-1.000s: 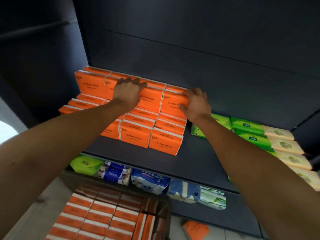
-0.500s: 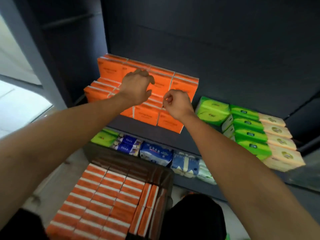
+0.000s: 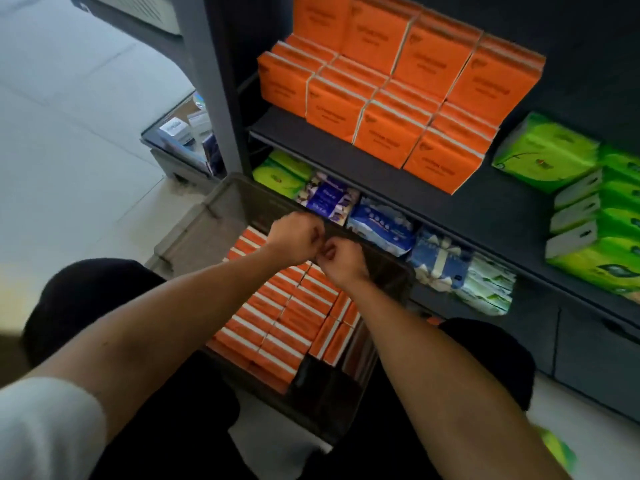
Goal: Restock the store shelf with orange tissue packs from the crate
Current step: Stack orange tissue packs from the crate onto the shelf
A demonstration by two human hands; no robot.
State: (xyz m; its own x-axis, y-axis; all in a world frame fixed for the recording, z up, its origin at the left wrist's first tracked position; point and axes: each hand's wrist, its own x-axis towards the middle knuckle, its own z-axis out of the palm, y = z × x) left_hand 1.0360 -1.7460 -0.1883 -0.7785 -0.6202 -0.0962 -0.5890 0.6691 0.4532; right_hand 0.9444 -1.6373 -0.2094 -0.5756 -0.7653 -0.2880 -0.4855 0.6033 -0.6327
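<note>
Probably light and squashy under slick wrap, the orange tissue packs [image 3: 277, 317] fill the crate [image 3: 194, 230], best pinched by their short ends. Above the crate's far end, the left hand [image 3: 294, 239] and right hand [image 3: 341, 259] hover touching, fingers curled, holding nothing.

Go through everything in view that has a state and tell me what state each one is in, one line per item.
Left hand: fingers curled, holding nothing, above the crate.
Right hand: fingers curled, holding nothing, close beside the left hand.
Dark plastic crate: open-topped, mostly filled with orange tissue packs.
Orange tissue packs on the dark shelf: stacked in rows.
Green tissue packs: stacked at the shelf's right.
</note>
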